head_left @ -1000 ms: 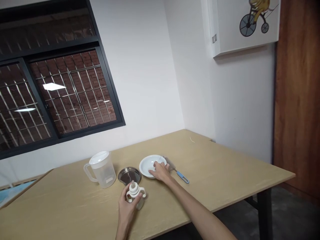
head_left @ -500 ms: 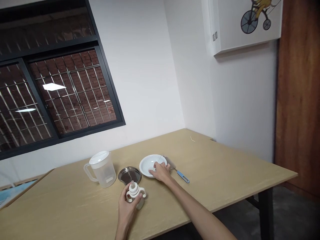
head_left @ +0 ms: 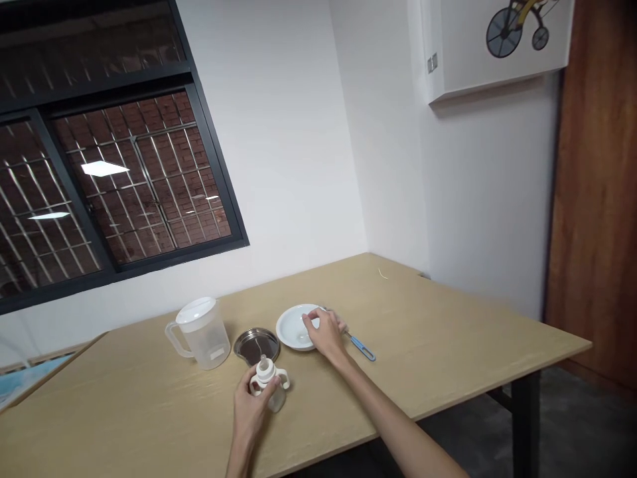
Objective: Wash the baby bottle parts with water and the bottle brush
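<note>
My left hand point(head_left: 250, 401) is wrapped round a baby bottle point(head_left: 277, 398) with a white collar and two white side handles. The bottle leans slightly over the near part of the table. Above a white bowl point(head_left: 286, 330), my right hand point(head_left: 326, 330) has its thumb and forefinger pinched together. Whatever may be between those fingertips is too small to make out. Something clear lies in the bowl under them. A blue-handled tool point(head_left: 362, 347) rests beside the bowl, its far end partly hidden behind my right hand.
Left of the bowl is a round metal tray point(head_left: 243, 357), just beyond the bottle. A clear plastic pitcher point(head_left: 209, 342) with a white lid stands farther left. A thin pale strand point(head_left: 382, 273) lies on the wooden table point(head_left: 448, 332) near its back corner.
My right hand has lifted a little from inside the bowl, its fingers drawing together. My left hand keeps its grip on the bottle. The view has shifted slightly.
</note>
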Demonstrator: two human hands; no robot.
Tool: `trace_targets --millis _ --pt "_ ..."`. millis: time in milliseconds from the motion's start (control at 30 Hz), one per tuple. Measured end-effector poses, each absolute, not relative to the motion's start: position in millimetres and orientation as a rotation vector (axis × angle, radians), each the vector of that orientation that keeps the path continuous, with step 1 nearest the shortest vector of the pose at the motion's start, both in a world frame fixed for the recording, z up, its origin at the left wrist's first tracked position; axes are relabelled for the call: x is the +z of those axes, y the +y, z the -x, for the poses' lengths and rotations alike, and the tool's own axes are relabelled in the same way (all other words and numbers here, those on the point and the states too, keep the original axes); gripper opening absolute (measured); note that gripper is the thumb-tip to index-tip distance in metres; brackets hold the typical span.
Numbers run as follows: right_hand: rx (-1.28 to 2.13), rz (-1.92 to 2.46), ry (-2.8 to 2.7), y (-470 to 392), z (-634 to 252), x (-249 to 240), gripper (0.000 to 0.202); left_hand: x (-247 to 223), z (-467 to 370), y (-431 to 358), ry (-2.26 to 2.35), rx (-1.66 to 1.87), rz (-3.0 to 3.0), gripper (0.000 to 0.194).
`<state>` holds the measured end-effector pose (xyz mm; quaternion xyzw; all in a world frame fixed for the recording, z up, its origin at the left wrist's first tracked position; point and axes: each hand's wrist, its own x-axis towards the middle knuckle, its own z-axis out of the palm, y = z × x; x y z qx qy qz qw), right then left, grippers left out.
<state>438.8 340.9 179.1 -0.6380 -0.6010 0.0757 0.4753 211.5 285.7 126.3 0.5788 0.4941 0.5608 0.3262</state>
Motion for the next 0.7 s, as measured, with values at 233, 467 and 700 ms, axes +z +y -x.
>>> trace_targets --millis 233,467,700 --pt "0.236 1.296 -1.717 295 -400 179 0.050 130 -238 288 1.241 1.529 -1.484 0.048" --pt "0.173 1.357 -1.763 288 -379 170 0.051 133 -249 286 1.156 1.595 -1.463 0.042" --pt "0.168 1.267 -1.799 289 -381 174 0.037 130 -247 288 1.117 1.577 -1.489 0.051"
